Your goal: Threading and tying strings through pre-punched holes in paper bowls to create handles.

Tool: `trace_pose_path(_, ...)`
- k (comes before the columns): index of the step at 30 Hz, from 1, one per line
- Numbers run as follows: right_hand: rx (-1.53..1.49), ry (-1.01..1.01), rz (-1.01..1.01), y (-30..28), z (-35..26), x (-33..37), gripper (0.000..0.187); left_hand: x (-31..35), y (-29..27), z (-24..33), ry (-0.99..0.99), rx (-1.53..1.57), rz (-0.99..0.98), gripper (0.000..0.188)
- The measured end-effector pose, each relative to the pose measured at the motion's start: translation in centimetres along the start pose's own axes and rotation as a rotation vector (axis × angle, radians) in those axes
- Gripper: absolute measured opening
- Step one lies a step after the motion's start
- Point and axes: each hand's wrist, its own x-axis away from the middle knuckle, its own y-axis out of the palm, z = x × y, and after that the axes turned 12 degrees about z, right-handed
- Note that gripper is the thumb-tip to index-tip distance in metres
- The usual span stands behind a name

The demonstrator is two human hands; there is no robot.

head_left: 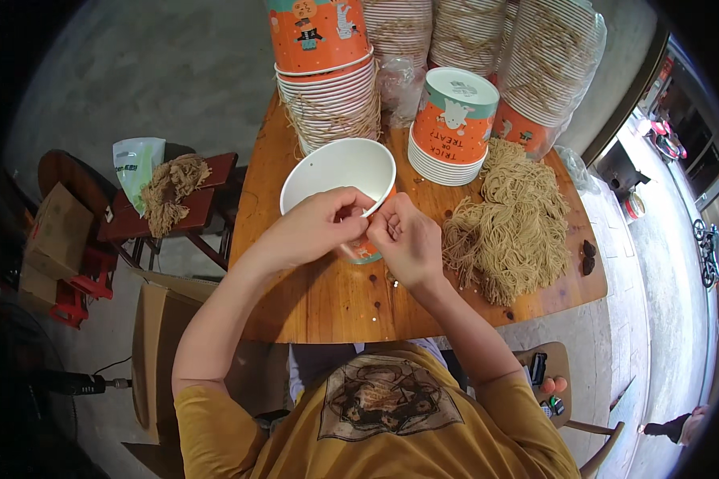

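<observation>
Noted at far left: tan twine bundle [172,188] lying on dark red wooden bench [220,172]. Noted next, at brown wooden surface [295,307]: left hand [315,226] with grip pinching rim of round, white-lined, orange-and-teal paper bucket [321,174], located between both hands near front edge. Cannot tell whether upright or slightly tilted. Noted at right hand [411,239]: grip pressed together at same rim; cannot tell what lies between fingertips. Noted farther right: inverted orange-and-teal bucket stack [454,132], then loose tan heap of twine strands [519,231]. Judged of bucket: light, stiff at rim, flexible in wall, smooth, easily creased; best held by rolled rim. Hidden behind hands: much of near wall. Hard to make out: any hole or strand at rim. Cut off by upper edge: tall nested bucket stack [327,92]
</observation>
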Motion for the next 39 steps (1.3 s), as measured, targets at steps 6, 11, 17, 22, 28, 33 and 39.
trace_pose_path(6,-0.053,0.066,-0.071,-0.5,0.8,0.8,0.015,-0.7,-0.3,-1.3,-0.049,-0.039,-0.092,0.017)
trace_pose_path(11,-0.18,0.17,-0.13,-0.3,2.3,1.3,0.018,-1.5,0.4,-3.0,0.127,-0.262,-0.001,0.016)
trace_pose_path(17,-0.261,0.161,-0.163,-0.4,2.7,0.8,0.019,-1.1,1.1,-2.3,0.218,-0.462,0.115,0.015)
trace_pose_path(22,-0.239,0.117,-0.271,-2.0,1.5,0.5,0.015,-0.9,1.0,-1.7,0.248,-0.298,0.206,0.013)
trace_pose_path(28,-0.195,0.004,-0.38,-3.3,0.4,-0.6,0.015,-1.9,1.2,-1.6,0.064,0.102,0.178,0.009)
trace_pose_path(33,-0.171,0.017,-0.443,-3.5,0.4,-1.0,0.018,-2.5,1.7,-1.8,0.006,0.124,0.114,0.008)
trace_pose_path(39,-0.278,0.035,-0.552,-3.5,1.5,-1.7,0.017,-2.1,1.8,-1.8,0.039,0.062,0.065,0.007)
